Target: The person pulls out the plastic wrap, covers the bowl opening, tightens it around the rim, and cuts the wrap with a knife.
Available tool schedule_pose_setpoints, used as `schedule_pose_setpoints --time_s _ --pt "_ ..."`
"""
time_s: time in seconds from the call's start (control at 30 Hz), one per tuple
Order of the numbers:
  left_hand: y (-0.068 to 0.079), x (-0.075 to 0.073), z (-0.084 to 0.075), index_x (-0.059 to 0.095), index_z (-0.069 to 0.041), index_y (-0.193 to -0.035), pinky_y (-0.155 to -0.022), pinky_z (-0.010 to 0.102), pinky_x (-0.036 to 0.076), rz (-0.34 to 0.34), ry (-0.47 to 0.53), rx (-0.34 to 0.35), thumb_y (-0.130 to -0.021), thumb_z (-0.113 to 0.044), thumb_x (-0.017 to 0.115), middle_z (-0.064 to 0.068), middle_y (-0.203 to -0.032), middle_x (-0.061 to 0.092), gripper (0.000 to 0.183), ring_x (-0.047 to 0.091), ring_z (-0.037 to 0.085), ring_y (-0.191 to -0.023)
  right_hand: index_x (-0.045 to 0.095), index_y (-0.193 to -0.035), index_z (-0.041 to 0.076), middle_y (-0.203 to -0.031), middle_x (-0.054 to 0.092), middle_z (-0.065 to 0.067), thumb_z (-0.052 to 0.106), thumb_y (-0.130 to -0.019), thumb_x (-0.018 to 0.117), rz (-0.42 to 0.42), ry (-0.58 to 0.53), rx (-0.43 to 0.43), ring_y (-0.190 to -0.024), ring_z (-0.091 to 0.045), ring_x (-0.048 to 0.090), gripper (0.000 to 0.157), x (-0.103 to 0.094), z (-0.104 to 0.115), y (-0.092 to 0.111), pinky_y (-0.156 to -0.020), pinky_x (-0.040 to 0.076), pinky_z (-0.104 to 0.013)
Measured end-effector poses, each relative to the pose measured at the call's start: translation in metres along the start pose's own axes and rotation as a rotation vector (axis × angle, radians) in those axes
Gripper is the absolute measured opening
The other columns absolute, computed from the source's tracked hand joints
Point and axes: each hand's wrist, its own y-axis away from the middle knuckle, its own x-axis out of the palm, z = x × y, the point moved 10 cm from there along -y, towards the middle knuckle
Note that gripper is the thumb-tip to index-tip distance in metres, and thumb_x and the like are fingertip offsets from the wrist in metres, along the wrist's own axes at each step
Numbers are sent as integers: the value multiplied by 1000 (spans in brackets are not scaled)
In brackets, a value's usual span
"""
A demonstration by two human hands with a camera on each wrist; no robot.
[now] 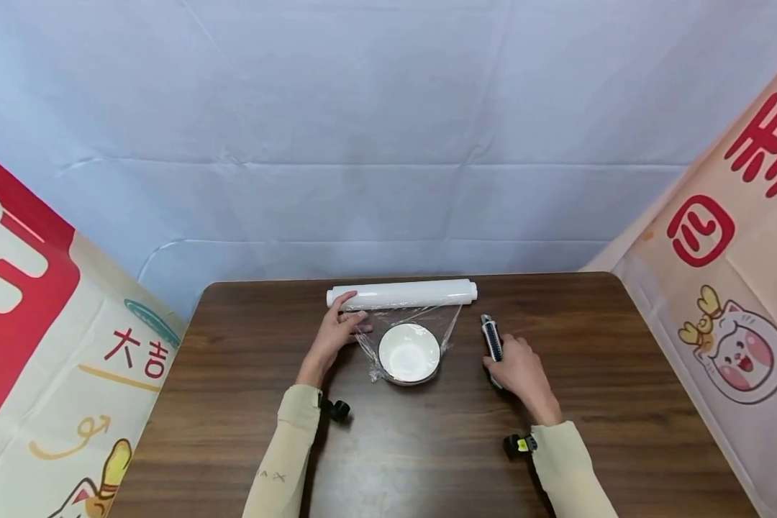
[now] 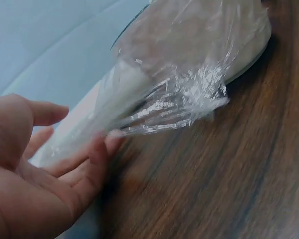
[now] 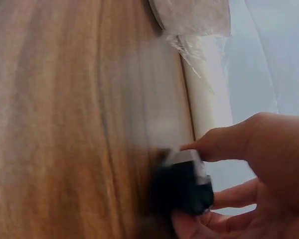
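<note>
A white bowl (image 1: 409, 352) stands mid-table with clear plastic wrap (image 2: 204, 89) stretched over it and bunched at its near left side. The wrap runs back to a white roll of cling film (image 1: 401, 293) lying along the table's far edge. At the roll's left end is my left hand (image 1: 338, 329), thumb apart from the loosely bent fingers, with fingertips (image 2: 109, 139) at the edge of the film. To the right of the bowl, my right hand (image 1: 519, 365) grips a dark-and-grey utility knife (image 1: 491, 337) low over the table; the knife looks blurred in the right wrist view.
Everything stands on a dark wood table (image 1: 596, 374). A pale cloth backdrop (image 1: 362, 144) hangs behind it, and printed banners flank both sides. A small black camera sits on each wrist.
</note>
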Motion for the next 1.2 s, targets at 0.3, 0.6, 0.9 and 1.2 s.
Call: schedule_pose_setpoints --time_s 0.3,0.6,0.9,1.2 --pt "-7 -5 5 40 -38 -158 -66 22 52 93 16 -27 -110 -22 57 18 -122 76 53 76 14 -80 59 -133 -9 -83 61 -3 22 -109 53 -8 -571 121 -62 -9 56 40 -11 -14 -3 -57 51 -26" --pt "-7 -10 6 45 -39 -156 -70 24 57 113 30 -42 -111 -22 54 16 -118 78 49 77 14 -84 36 -148 3 -99 61 -2 14 -108 57 104 -1116 55 -66 -7 59 47 -12 8 -7 -53 50 -20" --pt "-3 -29 5 51 -28 -154 -85 33 65 86 70 -74 -112 -16 52 10 -112 71 44 80 21 -92 39 -144 14 -118 73 -2 8 -105 63 206 -1269 -106 -76 -11 67 46 -16 34 -7 -63 59 -24" --pt "-8 -31 7 50 -31 -154 -74 27 64 123 52 -73 -109 -7 53 16 -119 78 51 80 18 -83 27 -158 6 -127 69 -1 1 -109 50 355 -1235 -337 -88 -14 68 54 -23 65 -8 -73 60 -27"
